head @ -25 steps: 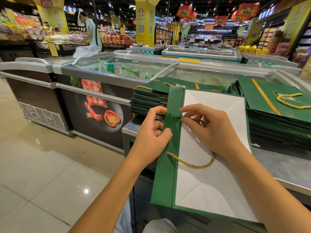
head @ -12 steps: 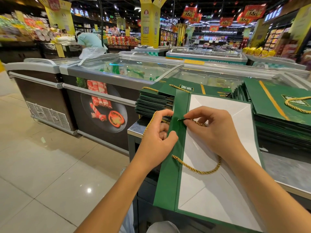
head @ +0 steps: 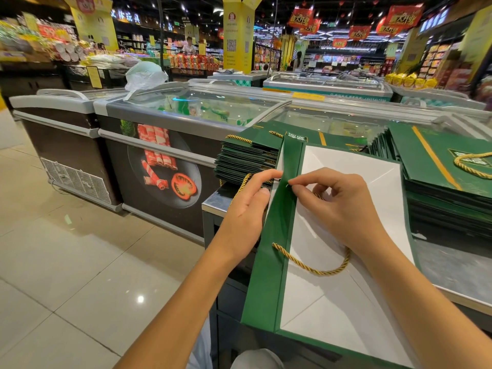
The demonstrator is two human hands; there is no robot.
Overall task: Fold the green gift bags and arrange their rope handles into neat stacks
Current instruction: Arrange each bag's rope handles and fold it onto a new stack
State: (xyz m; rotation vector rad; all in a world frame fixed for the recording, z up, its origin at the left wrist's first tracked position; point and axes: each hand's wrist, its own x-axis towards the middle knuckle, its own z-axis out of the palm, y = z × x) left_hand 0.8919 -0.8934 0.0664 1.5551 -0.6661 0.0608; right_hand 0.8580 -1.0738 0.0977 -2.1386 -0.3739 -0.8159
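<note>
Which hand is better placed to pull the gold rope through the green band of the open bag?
Right, probably. The right hand pinches the gold rope by its tip at the green band, so it can pull. The left hand grips the green bag at its edge, steadying it.

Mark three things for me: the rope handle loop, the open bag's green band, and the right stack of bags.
rope handle (head: 316, 272), head view, bottom of the gold loop.
green band (head: 266, 283), head view, middle of the strip.
right stack (head: 444, 141), head view, top bag's green face.
</note>
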